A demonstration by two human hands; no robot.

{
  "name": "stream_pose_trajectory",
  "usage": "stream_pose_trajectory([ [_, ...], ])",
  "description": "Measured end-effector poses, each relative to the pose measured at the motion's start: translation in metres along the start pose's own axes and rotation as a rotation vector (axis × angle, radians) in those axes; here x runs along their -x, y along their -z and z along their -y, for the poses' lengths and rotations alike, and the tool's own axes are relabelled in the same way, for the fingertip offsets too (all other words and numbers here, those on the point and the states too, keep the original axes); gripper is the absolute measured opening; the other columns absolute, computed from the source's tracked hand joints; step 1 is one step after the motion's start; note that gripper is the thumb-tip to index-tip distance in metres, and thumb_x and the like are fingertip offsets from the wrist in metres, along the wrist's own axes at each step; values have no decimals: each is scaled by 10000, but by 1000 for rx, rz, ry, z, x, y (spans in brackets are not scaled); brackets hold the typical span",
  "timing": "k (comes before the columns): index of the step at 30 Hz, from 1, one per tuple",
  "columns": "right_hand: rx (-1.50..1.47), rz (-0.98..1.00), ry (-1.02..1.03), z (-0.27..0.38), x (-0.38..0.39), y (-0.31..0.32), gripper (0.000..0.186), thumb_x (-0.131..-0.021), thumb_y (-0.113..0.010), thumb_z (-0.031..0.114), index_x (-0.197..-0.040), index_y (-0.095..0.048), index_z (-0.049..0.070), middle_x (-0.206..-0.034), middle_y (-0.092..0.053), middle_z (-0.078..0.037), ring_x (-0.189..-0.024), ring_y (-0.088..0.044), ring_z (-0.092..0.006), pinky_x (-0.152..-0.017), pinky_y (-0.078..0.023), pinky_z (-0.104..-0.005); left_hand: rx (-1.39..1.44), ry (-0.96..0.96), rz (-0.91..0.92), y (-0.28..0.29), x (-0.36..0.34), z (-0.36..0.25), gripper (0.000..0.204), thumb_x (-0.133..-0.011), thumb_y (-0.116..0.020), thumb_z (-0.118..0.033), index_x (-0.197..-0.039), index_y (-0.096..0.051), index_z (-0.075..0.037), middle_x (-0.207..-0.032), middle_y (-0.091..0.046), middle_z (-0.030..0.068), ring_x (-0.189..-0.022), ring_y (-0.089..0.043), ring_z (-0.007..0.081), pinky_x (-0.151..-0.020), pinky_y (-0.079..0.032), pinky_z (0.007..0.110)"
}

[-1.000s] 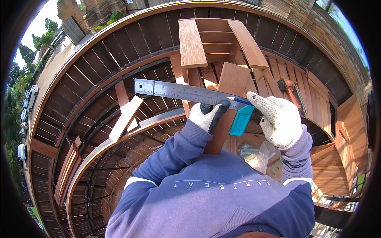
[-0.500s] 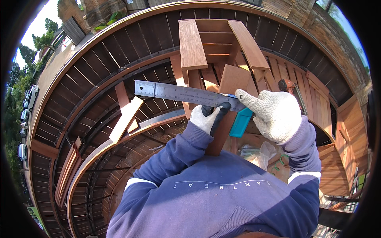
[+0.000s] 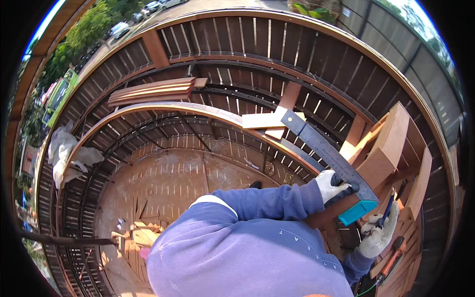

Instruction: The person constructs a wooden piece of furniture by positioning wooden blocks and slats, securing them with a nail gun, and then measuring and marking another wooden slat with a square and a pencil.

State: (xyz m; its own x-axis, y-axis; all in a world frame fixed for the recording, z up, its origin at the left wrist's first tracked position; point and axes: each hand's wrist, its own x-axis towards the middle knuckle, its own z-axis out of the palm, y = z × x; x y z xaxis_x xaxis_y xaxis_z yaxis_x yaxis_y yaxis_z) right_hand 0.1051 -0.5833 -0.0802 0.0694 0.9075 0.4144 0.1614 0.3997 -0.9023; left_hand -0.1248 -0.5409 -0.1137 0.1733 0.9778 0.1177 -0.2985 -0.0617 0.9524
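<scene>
My left hand [image 3: 332, 186], in a white glove with dark fingertips, is closed on the metal blade of a try square [image 3: 330, 154]. Its teal stock [image 3: 357, 212] sticks out beyond the fingers, and the long blade slants up toward the far left. Under that hand runs a reddish-brown wooden board [image 3: 320, 219]. To the right of the stock, my gloved right hand [image 3: 380, 233] holds a slim blue pencil [image 3: 389, 207], tip upward and apart from the square.
Wooden box-like boards [image 3: 388, 143] stand beyond my hands. An orange power tool [image 3: 396, 253] with a green cord lies at the right. Stacked planks [image 3: 153, 92] rest on the curved slatted frame. White plastic sheeting [image 3: 69, 153] hangs at left; wood offcuts [image 3: 143, 235] litter the floor.
My view has swung left, so the square and hands now appear farther right. My right hand, with the pencil, has drawn back from the square's edge. My left hand keeps hold of the square.
</scene>
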Motion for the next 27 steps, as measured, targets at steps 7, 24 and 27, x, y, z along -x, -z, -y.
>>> stream_pose_trajectory([
  [7,-318,483,-100,-72,-45,-68,701,-840,-668,408,-1391,-451,34,-848,-576,-23,-682,-499,-63,-556,-427,-178,-132,-87,-487,68,43,-27,215,-917,-622,-163,-1076,-658,-23,-872,-691,43,-730,-621,92,-643,-521,261],
  [24,-675,596,99,-24,-96,-204,501,-814,-752,266,-1180,-576,-28,-985,-585,-153,-682,-577,-168,-510,-494,-245,-419,-87,-842,140,71,-57,241,-875,-641,-139,-1063,-669,9,-960,-714,137,-869,-687,213,-798,-532,325],
  [27,-683,599,191,-23,-97,-208,456,-799,-775,199,-1147,-568,-11,-949,-578,-161,-679,-581,-173,-508,-498,-256,-425,-107,-766,146,59,-57,235,-869,-645,-159,-1054,-683,-19,-978,-713,148,-883,-692,272,-815,-535,351],
])
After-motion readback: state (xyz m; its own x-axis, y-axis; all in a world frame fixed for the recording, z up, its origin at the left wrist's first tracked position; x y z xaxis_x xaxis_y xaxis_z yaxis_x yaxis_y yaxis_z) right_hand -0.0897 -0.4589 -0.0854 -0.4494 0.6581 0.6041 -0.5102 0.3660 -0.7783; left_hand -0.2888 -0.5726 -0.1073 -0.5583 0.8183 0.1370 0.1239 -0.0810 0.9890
